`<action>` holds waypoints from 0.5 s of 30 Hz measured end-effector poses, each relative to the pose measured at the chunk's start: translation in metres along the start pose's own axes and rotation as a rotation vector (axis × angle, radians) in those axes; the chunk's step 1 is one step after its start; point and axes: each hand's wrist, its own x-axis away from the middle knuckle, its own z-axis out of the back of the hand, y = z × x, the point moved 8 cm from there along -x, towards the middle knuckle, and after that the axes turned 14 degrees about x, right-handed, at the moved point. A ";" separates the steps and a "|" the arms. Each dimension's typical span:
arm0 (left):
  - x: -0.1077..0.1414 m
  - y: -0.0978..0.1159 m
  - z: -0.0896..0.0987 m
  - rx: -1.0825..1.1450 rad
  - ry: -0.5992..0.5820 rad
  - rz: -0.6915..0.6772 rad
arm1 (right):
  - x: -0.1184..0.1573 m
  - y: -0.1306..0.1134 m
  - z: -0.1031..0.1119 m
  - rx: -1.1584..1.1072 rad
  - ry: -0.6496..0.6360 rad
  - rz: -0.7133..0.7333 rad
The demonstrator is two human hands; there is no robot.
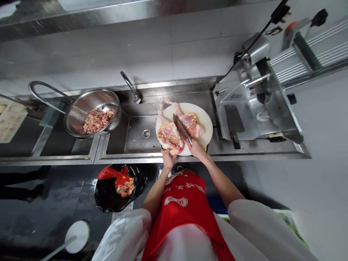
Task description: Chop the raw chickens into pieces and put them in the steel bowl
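Observation:
On a round white cutting board (205,139) lie two pieces of raw poultry. My right hand (197,149) is closed on the handle of a cleaver (181,128), whose blade lies between the left piece (171,135) and the right piece (190,122). With closed fingers my left hand (169,158) grips the lower end of the left piece at the board's front edge. Two pale legs with feet (165,108) stretch toward the back of the board.
Left of the faucet (132,88), a steel bowl (114,121) holds chopped meat. A sink basin (136,139) adjoins the board; a metal slicer (241,130) stands at right. Below is a black-lined bin (106,197) with a red bag (114,174).

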 end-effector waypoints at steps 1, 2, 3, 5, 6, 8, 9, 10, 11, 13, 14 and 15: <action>0.000 -0.001 0.000 0.006 -0.003 -0.005 | 0.009 0.007 -0.004 0.007 -0.016 -0.014; 0.000 -0.001 0.001 0.007 -0.004 -0.011 | 0.018 0.012 -0.006 0.016 -0.034 -0.033; 0.001 -0.001 0.001 0.003 -0.003 -0.014 | 0.026 0.016 -0.006 0.023 -0.049 -0.050; 0.002 -0.001 0.002 -0.007 -0.001 -0.005 | 0.036 0.015 0.005 0.025 -0.038 -0.063; 0.002 -0.001 0.002 -0.013 0.000 0.004 | 0.039 0.012 0.016 0.022 -0.010 -0.061; 0.002 0.000 0.003 -0.026 0.004 0.016 | 0.042 0.001 0.044 0.009 0.083 -0.055; 0.003 0.001 0.003 -0.029 0.003 0.016 | 0.043 -0.004 0.058 0.001 0.139 -0.057; 0.003 0.001 0.003 -0.028 0.001 0.015 | 0.044 -0.010 0.070 -0.006 0.197 -0.062; 0.003 0.002 0.003 -0.026 -0.003 0.015 | 0.046 -0.014 0.078 -0.014 0.248 -0.069; 0.004 0.002 0.003 -0.013 -0.012 0.032 | 0.047 -0.020 0.078 -0.023 0.316 -0.090; 0.004 0.001 0.003 -0.002 -0.016 0.049 | 0.047 -0.021 0.070 -0.020 0.313 -0.105; 0.004 0.000 0.003 0.010 -0.020 0.066 | 0.047 -0.020 0.056 -0.008 0.271 -0.120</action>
